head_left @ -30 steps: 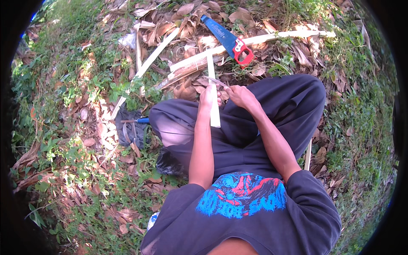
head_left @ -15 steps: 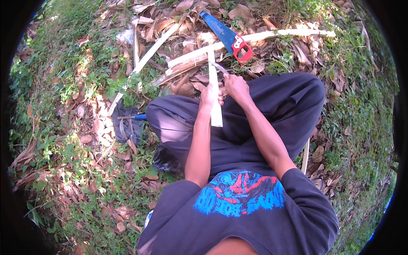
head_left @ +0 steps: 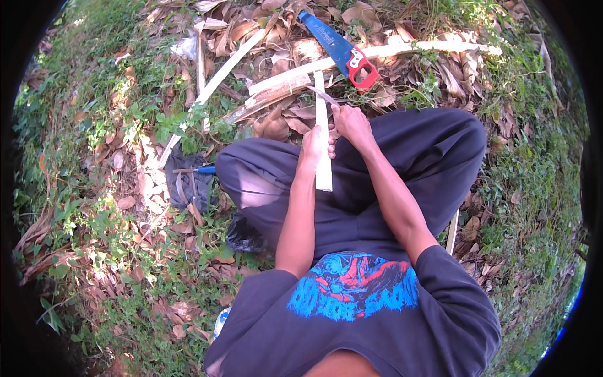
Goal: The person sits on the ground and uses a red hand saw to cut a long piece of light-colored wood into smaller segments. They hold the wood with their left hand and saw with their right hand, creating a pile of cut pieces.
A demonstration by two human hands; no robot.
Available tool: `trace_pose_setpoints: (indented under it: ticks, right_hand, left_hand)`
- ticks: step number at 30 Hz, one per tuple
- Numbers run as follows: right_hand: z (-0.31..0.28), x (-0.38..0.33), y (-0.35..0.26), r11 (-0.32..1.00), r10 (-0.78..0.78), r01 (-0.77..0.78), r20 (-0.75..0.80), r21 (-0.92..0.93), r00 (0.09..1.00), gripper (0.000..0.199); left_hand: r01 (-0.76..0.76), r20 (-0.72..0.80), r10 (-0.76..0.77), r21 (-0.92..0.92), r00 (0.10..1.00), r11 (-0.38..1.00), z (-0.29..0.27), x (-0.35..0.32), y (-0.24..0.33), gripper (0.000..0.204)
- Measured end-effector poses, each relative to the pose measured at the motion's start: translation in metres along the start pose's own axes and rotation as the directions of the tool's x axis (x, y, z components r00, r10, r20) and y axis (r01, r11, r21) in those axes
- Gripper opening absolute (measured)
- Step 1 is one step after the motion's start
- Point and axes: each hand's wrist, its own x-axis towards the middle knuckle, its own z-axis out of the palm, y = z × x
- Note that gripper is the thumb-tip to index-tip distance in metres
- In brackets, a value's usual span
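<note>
Head view: pale, slender wooden strip (head_left: 323, 173)

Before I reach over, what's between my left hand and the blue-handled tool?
Your bent left knee, in dark trousers, lies between your left hand and the blue-handled tool, as the head view shows.

Knife (head_left: 326, 97) across pale strip (head_left: 323, 173) (both hands (head_left: 353, 127))

Clocking from the right hand (head_left: 355, 129): pretty jammed at 11 by the knife (head_left: 325, 95) and pale strip (head_left: 323, 171), blocked at 12 by the saw (head_left: 330, 39) lying across a long pole (head_left: 405, 51). Could slip through between 1 and 2, over dry leaves (head_left: 384, 96) short of that pole. Hemmed in at 8 by the left hand (head_left: 315, 147), at 3 by the right knee (head_left: 461, 130). Roomy around 6, above the lap (head_left: 370, 196).
</note>
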Motion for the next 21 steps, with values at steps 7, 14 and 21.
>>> trace_pose_setpoints:
  ticks: [7,14,21]
  right_hand:
    - [-0.004,-0.007,0.001,0.998,-0.056,0.057,0.125,-0.007,0.991,0.053]
    - [-0.004,0.004,-0.023,0.995,-0.063,0.075,0.165,-0.068,0.984,0.053]
    - [0.030,0.038,-0.009,0.975,-0.191,0.200,0.102,-0.091,0.976,0.053]
  left_hand:
    - [-0.017,-0.044,0.015,-0.032,0.999,0.999,-0.002,0.001,0.005,0.047]
    - [-0.058,-0.125,0.064,0.057,0.990,0.997,-0.003,0.009,-0.002,0.039]
    - [-0.070,-0.125,0.086,0.126,0.988,0.990,-0.002,0.007,0.001,0.036]
